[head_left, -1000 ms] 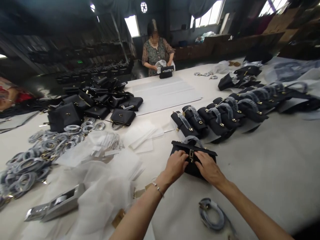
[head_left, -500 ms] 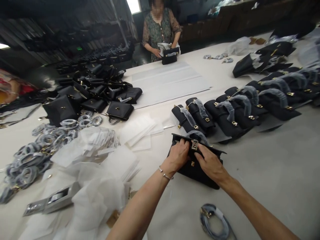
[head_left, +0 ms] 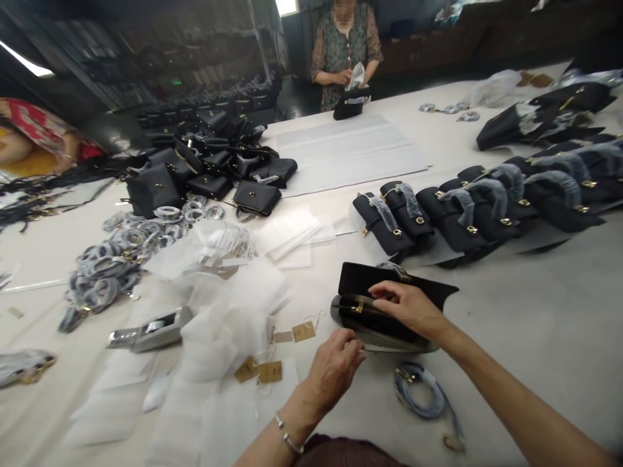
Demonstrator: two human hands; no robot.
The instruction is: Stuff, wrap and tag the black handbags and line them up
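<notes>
A black handbag stands before me on the table, its flap lifted back and its inside showing, with gold hardware at the opening. My left hand is closed at the bag's front rim, fingers curled against the edge. Over the opening reaches my right hand, its fingers stretched out and apart near the raised flap. Just below the bag lies a coiled shoulder strap in clear wrapping with gold clasps.
Black handbags with wrapped handles line the right. Wrapped strap coils, white tissue sheets, a grey tape dispenser and brown tags lie left. Behind is a bag pile. Across the table a person handles another bag.
The flap has gone from hanging over the front to lifted back, opening the bag. My left hand has moved down to the front rim; my right hand is now over the opening.
</notes>
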